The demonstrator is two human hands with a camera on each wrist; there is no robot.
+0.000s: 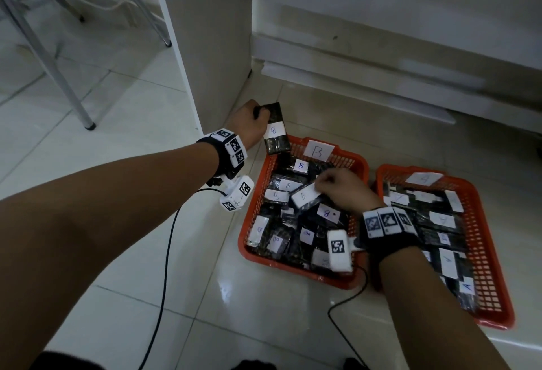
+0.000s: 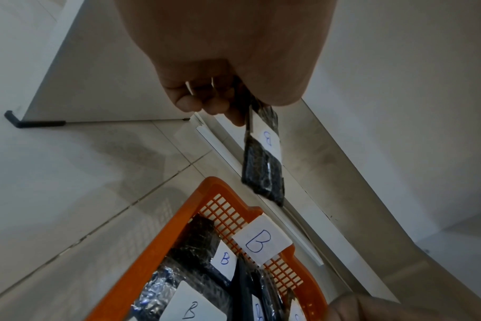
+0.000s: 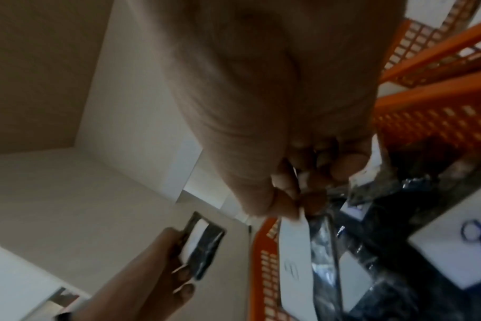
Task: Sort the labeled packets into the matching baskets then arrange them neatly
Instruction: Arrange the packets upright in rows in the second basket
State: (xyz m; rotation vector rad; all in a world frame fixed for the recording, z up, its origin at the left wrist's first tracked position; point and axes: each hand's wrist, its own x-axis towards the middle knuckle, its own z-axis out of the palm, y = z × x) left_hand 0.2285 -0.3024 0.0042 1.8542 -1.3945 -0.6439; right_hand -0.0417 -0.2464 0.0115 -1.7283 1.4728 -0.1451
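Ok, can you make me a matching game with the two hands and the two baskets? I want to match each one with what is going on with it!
Things:
1. left hand
2. right hand
3. basket B
4. basket A

States:
a. sits furthest right on the floor
b. holds a B packet up outside the baskets
c. wears a big B tag on its far rim
d. pinches a packet inside basket B

Pairs: 1-b, 2-d, 3-c, 4-a
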